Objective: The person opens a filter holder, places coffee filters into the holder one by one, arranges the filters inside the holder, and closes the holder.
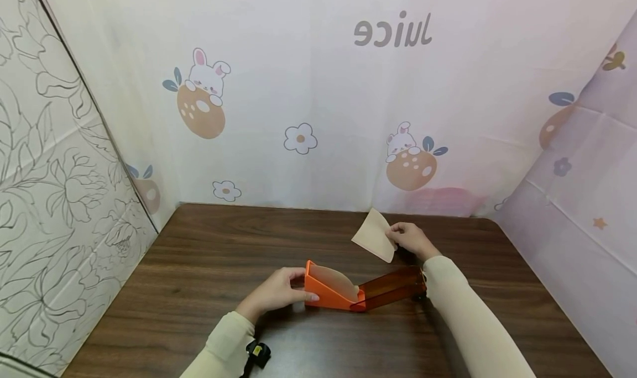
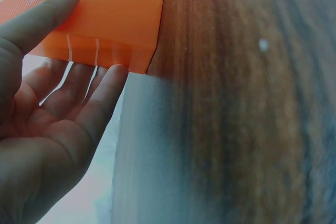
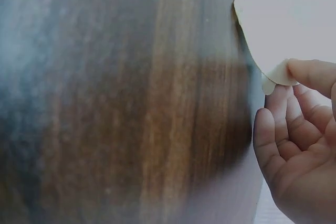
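An orange coffee filter holder (image 1: 325, 295) stands on the table, with tan filter papers (image 1: 334, 281) inside and its see-through brown lid (image 1: 393, 287) swung out to the right. My left hand (image 1: 278, 294) grips the holder's left end. In the left wrist view the thumb lies along one orange side (image 2: 115, 9) and the fingertips against the adjoining face. Farther back on the right, my right hand (image 1: 412, 240) pinches a cone-shaped coffee filter (image 1: 373, 237) by its edge. The right wrist view has that filter's rounded corner (image 3: 270, 35) between thumb and fingers.
Dark wood-grain table (image 1: 224, 240) lies beneath everything. A patterned curtain (image 1: 308, 90) hangs along the back, and a flowered panel (image 1: 59, 201) stands at the left. A black strap with a buckle (image 1: 259, 353) is at the left wrist.
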Motion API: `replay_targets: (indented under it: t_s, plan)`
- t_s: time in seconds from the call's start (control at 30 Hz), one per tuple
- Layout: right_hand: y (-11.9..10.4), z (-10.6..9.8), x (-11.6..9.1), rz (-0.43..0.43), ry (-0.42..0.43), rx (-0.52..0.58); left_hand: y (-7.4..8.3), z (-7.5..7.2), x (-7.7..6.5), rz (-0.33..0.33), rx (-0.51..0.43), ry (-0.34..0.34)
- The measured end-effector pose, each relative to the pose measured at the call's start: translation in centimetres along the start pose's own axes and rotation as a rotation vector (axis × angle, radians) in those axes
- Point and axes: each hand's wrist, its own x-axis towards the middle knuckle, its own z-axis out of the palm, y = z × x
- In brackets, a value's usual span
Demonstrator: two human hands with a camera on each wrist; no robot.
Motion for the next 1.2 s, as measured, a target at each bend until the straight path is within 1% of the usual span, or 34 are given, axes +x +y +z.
replay_targets:
  t_s: [0.1,0.3,0.47,0.7,0.77,1.07,1.2]
  plan:
    - [-0.1,-0.1,-0.2,0.012,0.008,0.008,0.0,0.0,0.0,0.001,0.005,0.002]
    - [-0.7,-0.1,-0.5,-0.003,0.018,0.021,-0.1,0.0,0.1,0.002,0.008,0.005]
    - [-0.9,-0.2,-0.8,-0.008,0.022,0.007,-0.1,0.0,0.0,0.0,0.02,0.005]
    - [-1.6,-0.6,-1.4,-0.046,0.036,-0.019,0.0,0.0,0.0,-0.005,0.024,0.009]
    - [-1.7,-0.7,-1.4,-0.042,0.045,-0.015,0.1,0.0,0.0,-0.006,0.023,0.008]
    - [-1.8,-0.8,-1.6,-0.08,0.067,-0.044,0.2,0.0,0.0,-0.008,0.012,-0.001]
    - [-2.2,-0.9,-1.9,-0.093,0.068,-0.04,0.1,-0.1,0.0,-0.005,0.016,0.0]
